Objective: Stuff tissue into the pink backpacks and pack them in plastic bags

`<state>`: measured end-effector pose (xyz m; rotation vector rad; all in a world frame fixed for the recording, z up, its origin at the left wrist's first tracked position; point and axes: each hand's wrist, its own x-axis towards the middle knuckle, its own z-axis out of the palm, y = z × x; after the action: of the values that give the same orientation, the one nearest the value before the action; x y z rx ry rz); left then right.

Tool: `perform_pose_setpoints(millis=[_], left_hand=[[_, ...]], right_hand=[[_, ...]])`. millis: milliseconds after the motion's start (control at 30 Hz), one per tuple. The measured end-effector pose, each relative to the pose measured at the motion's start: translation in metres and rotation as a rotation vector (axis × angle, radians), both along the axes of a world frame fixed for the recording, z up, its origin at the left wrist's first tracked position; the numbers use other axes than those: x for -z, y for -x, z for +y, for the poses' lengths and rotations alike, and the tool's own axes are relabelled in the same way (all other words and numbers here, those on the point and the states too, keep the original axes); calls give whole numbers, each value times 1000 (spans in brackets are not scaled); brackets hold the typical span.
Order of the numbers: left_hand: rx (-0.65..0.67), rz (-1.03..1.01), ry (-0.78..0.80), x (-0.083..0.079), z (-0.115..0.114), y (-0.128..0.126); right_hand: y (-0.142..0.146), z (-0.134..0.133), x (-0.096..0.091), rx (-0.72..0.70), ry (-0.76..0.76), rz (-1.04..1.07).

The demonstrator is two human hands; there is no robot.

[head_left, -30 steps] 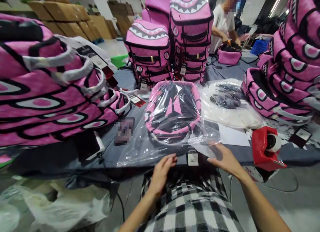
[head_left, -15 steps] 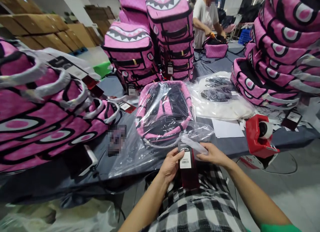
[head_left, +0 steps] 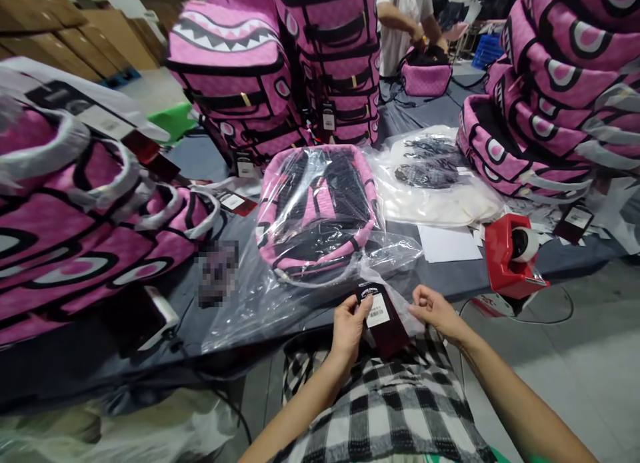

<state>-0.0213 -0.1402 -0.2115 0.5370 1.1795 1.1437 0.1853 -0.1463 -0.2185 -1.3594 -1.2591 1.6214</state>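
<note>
A pink and black backpack (head_left: 320,206) lies in a clear plastic bag (head_left: 260,296) on the grey table (head_left: 200,163) in front of me. My left hand (head_left: 350,326) pinches a dark maroon hang tag (head_left: 383,313) with a white barcode label at the bag's near edge. My right hand (head_left: 433,310) is closed on the loose plastic of the bag's opening, just right of the tag. Both hands hover above my checked shirt.
Stacks of pink backpacks (head_left: 75,230) flank me on the left, at the right (head_left: 550,90) and at the back (head_left: 280,76). A red tape dispenser (head_left: 513,256) sits at the table's right edge, with white bagged items (head_left: 435,183) behind it. Another person (head_left: 405,23) works on a bag at the far end.
My hands went from spread on the bag to picking up the hang tag and the plastic edge. The tag has since tilted and the view shifted down slightly.
</note>
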Motion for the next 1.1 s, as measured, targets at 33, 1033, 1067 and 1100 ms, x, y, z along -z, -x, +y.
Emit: perform_pose_setpoints(millis=[33,1033,1067,1100], left_hand=[[8,48,-27,2,-3,0],[1673,1355,-1616,-57,98,-32],[1687,1319,-1599,-53,96,-30],[1683,1291,-1583,-49,94,-26]], right_hand=[[-3,-4,4,0,13,-47],[29,-77,37,317,-1123,-850],[26,-76,36,365,-1070,-845],[24,-74,35,403,-999,-859]])
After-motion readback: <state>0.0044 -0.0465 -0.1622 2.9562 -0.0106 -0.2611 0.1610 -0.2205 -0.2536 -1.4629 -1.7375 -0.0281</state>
